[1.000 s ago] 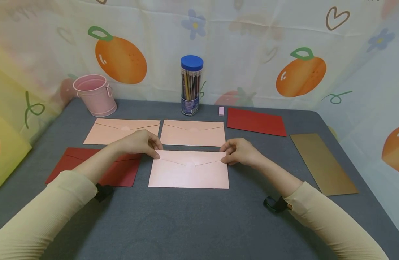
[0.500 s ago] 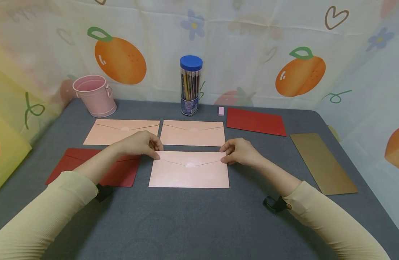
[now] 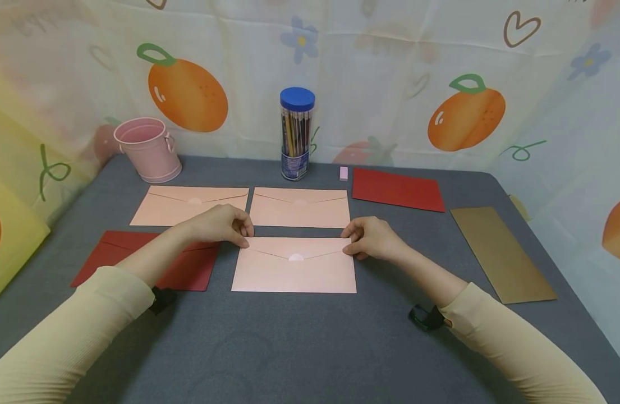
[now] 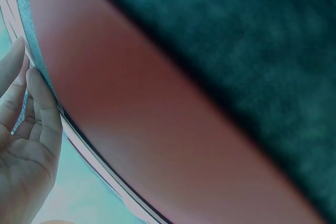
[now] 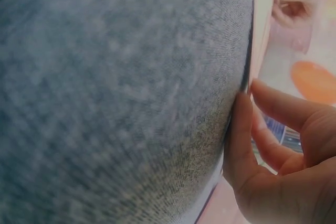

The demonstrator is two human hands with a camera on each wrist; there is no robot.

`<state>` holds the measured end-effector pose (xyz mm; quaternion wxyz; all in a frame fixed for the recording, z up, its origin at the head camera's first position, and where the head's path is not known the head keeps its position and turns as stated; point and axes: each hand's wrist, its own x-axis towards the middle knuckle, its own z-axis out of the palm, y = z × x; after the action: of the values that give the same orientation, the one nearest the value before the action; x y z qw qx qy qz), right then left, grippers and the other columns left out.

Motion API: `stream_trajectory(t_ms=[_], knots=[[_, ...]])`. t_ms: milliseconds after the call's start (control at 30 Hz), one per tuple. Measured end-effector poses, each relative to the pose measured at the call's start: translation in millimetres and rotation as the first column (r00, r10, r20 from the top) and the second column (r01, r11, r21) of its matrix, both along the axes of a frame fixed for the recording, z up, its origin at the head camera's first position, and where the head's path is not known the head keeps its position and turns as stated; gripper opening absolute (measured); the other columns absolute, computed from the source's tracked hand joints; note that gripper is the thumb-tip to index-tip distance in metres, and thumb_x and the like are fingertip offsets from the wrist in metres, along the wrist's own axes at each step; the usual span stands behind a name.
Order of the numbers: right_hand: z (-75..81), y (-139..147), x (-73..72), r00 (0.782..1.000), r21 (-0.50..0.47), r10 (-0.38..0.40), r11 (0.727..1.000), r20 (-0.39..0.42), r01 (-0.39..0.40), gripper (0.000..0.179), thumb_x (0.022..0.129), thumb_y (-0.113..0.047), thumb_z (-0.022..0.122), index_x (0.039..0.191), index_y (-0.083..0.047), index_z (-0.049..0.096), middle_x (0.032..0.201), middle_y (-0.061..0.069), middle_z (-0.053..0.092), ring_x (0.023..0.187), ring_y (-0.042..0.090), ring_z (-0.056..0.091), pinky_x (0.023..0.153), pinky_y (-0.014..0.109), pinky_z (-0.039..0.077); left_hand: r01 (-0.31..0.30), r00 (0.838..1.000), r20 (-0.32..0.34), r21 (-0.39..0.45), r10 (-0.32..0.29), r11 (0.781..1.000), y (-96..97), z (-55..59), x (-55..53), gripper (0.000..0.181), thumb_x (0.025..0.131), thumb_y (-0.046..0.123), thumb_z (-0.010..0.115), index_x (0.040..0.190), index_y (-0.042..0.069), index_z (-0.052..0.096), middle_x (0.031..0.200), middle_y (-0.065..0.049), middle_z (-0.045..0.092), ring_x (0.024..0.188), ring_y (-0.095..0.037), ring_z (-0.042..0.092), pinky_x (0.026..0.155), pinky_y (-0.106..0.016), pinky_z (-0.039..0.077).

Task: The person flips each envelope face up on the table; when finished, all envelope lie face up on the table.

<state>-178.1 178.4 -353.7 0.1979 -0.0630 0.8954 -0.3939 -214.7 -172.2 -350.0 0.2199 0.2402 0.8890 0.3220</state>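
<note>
A pale pink envelope (image 3: 294,275) with a round white seal at its flap lies front centre in the head view. My left hand (image 3: 220,222) pinches its upper left corner between thumb and fingers. At the upper right corner, my right hand (image 3: 376,239) does the same. The right wrist view shows the right thumb and fingertips meeting at the envelope's thin edge (image 5: 261,30). Under the left forearm lies a dark red envelope (image 3: 188,269), partly hidden by the arm. Two peach envelopes, one at left (image 3: 163,210) and one at right (image 3: 299,213), lie side by side just behind.
Farther back stand a pink bucket (image 3: 150,160) and a blue-lidded tub of pencils (image 3: 296,134). Beside a small lilac block (image 3: 343,173) lies a bright red envelope (image 3: 398,189). A gold-brown envelope (image 3: 501,255) lies near the table's right edge.
The held envelope's top edge has come down slightly toward the table, and the glare has faded, so its white seal shows clearly. Both hands keep their hold almost in place.
</note>
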Motion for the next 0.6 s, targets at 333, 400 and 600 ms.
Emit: stream_trajectory(t_ms=[333, 400, 600], knots=[[-2.7, 0.0, 0.8, 1.0, 0.046, 0.015, 0.999, -0.025, -0.014, 0.024, 0.083, -0.01, 0.076, 0.105, -0.007, 0.069, 0.09, 0.006, 0.058, 0.062, 0.011, 0.066, 0.064, 0.028, 0.061, -0.006, 1.0, 0.013, -0.032, 0.006, 0.999, 1.9, 0.0, 0.0, 0.016, 0.081, 0.01, 0.078, 0.094, 0.005, 0.068, 0.084, -0.005, 0.064, 0.081, -0.015, 0.054, 0.072, -0.024, 0.046], [-3.1, 0.3, 0.3, 0.999, 0.053, 0.017, 0.998, -0.029, -0.016, 0.023, 0.083, -0.01, 0.076, 0.105, -0.008, 0.069, 0.091, 0.007, 0.058, 0.062, 0.011, 0.066, 0.064, 0.027, 0.06, -0.005, 1.0, 0.01, -0.04, 0.005, 0.999, 2.3, 0.0, 0.1, 0.016, 0.082, 0.01, 0.077, 0.094, 0.005, 0.068, 0.084, -0.005, 0.063, 0.081, -0.015, 0.054, 0.073, -0.024, 0.045], [-3.2, 0.7, 0.0, 0.998, 0.059, 0.028, 0.998, -0.048, -0.025, 0.024, 0.083, -0.009, 0.076, 0.105, -0.006, 0.068, 0.092, 0.008, 0.057, 0.062, 0.011, 0.066, 0.062, 0.026, 0.06, -0.007, 1.0, 0.007, -0.06, 0.007, 0.998, 4.3, 2.4, 1.7, 0.016, 0.082, 0.011, 0.077, 0.093, 0.006, 0.068, 0.084, -0.005, 0.064, 0.08, -0.015, 0.055, 0.074, -0.026, 0.045]])
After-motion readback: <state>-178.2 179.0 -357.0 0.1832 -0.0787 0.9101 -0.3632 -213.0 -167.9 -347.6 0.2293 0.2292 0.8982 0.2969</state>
